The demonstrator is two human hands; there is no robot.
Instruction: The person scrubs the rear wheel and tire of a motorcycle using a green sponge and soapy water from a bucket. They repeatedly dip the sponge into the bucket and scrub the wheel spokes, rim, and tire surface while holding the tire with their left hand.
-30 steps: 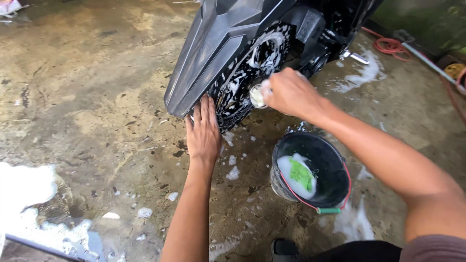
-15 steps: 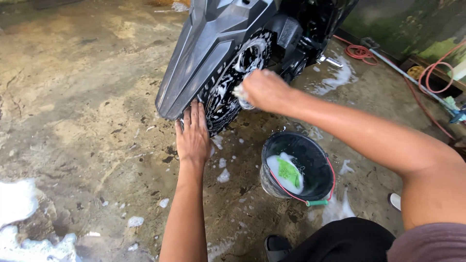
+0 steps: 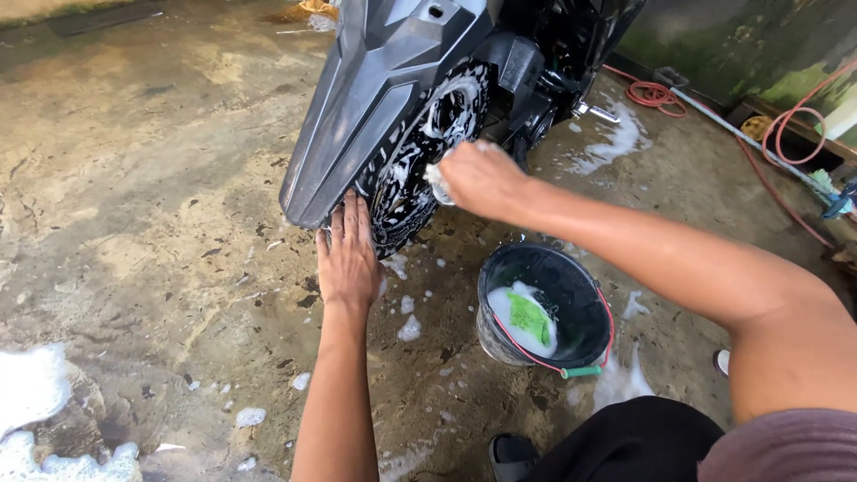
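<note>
**Soapy wheel under both hands, one bucket beside**

One black bucket (image 3: pixel 544 308) stands on the wet concrete floor (image 3: pixel 134 223), nearest the person. It holds suds and one green sponge (image 3: pixel 530 319); its red wire handle hangs over the rim. Left hand (image 3: pixel 348 259) lies flat, fingers spread, against the tyre of the one motorcycle wheel (image 3: pixel 420 161), just under the grey mudguard (image 3: pixel 375 98). Right hand (image 3: pixel 482 178), grip pressed together around one foamy cloth (image 3: pixel 437 183), touches the wheel's side. Beyond, red hose (image 3: pixel 794 134) lies coiled by the wall.
</note>
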